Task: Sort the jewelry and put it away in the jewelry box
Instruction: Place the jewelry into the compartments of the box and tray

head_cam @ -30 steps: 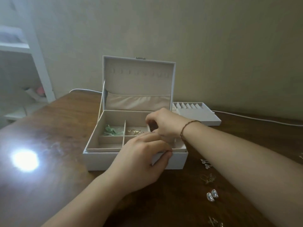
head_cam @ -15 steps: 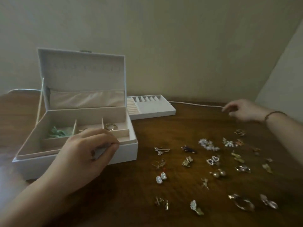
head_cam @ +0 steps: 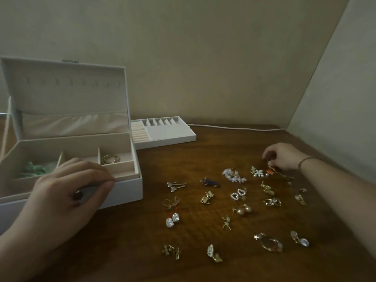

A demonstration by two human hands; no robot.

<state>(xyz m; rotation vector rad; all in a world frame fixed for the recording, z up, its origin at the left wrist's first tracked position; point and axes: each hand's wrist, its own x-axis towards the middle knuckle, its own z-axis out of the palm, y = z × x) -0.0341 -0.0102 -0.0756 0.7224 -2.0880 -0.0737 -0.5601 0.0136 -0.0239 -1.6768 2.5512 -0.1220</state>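
Gold earrings (head_cam: 234, 202) are lying scattered on the table (head_cam: 203, 159), well apart from the open jewelry box (head_cam: 122, 192). The right hand (head_cam: 282, 158) is pinching a piece at the far edge; the left hand (head_cam: 69, 192), fingers curled, is resting on the box's front rim. Probably picking up; next, carrying it to a compartment.

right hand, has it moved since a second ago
Yes. It was at the jewelry box a second ago; now the right hand is far to the box's right, fingers curled down at an earring on the table.
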